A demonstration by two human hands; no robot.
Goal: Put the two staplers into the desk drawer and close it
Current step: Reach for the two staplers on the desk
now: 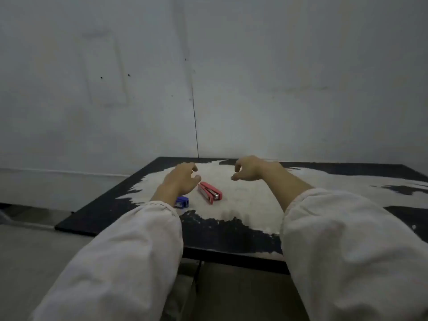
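Note:
A red stapler lies on the worn dark desk top, just right of my left hand. A small blue stapler sits nearer me, partly hidden behind my left wrist and sleeve. My left hand hovers over the desk with fingers loosely curled and apart, holding nothing. My right hand hangs further right above the desk, fingers bent and spread, also empty. No drawer shows in this view.
The desk top has a large pale worn patch in its middle. A white wall rises right behind the desk. Grey floor lies to the left below the desk's edge.

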